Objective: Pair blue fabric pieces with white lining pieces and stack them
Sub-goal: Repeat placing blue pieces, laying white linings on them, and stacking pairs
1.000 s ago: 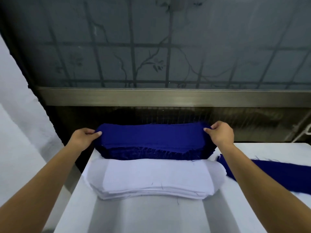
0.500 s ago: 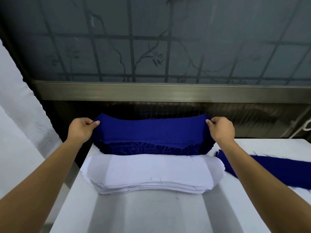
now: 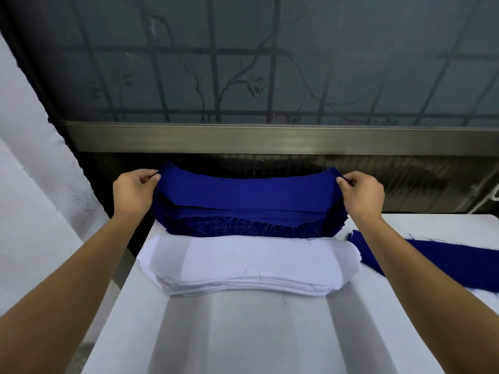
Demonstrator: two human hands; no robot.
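Top blue piece [image 3: 243, 190]: lifted off the blue stack [image 3: 243, 225], sagging in the middle, held at both ends. Left hand [image 3: 132, 193]: fingers pinched on its left end. Right hand [image 3: 361, 194]: fingers pinched on its right end. Blue stack: at the far edge of the white table [image 3: 243, 333]. White lining stack [image 3: 248, 265]: just in front, touching it. More blue fabric [image 3: 432, 260]: lies flat at right.

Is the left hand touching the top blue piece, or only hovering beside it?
Touching. The head view shows the left hand pinching the top blue piece at its left end, fingers closed on the edge.
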